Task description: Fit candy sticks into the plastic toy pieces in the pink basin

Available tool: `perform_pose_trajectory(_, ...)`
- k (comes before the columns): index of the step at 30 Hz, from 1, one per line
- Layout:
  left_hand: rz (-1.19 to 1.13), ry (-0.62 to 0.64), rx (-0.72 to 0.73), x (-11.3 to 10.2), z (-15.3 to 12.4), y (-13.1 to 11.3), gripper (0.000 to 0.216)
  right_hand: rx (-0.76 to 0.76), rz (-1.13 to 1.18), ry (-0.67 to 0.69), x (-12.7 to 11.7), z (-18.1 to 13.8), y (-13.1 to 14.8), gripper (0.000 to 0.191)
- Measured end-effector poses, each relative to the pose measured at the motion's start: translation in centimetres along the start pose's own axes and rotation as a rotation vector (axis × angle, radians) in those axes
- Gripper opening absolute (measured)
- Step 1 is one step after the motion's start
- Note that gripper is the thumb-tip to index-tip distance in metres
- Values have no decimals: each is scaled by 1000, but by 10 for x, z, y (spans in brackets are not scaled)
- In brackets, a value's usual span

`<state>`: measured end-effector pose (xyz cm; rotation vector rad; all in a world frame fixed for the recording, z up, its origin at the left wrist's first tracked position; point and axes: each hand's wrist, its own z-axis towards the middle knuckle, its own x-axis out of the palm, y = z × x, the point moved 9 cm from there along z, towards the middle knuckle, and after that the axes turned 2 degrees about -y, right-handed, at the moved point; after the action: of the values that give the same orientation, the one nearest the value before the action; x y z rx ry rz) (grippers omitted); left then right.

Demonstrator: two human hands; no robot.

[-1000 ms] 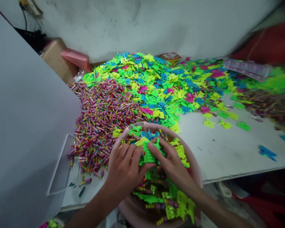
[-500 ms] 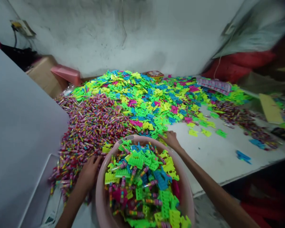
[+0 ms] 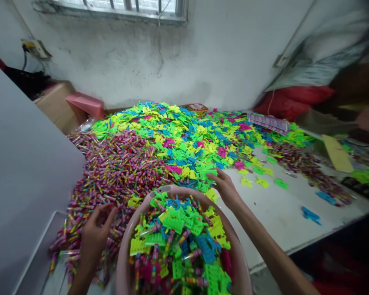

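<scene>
A pink plastic basin sits at the near edge of the table, filled with a mix of neon plastic pieces and striped tubes. My left hand hangs open beside the basin, just above a broad heap of multicoloured striped tubes, and holds nothing. Stretched past the basin's far rim, my right hand has its fingers apart, with the fingertips at the edge of a large heap of neon green, yellow, blue and pink plastic pieces. It holds nothing I can see.
A white tabletop runs to the right, with scattered pieces and tubes. A grey board fills the left. Along the wall stand a cardboard box and a pink object. Pink printed strips lie at the heap's back right, near a red sack.
Both hands have left the basin and spread apart, the left to the tube heap and the right to the neon heap. The view has tilted upward, showing a barred window.
</scene>
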<state>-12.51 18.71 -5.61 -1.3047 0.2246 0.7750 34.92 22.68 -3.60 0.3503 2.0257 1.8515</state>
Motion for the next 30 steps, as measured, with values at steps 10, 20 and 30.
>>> perform_pose_trajectory(10, -435, 334, 75, 5, -31, -157, 31, 82, 46, 645, 106, -129, 71, 35)
perform_pose_trajectory(20, -557, 384, 52, 10, -47, -177, 21, -115, -179, 564, 105, -148, 95, 42)
perform_pose_trajectory(30, -495, 320, 106, 2, -49, -176, 15, -268, -194, 589, 114, -162, 117, 31)
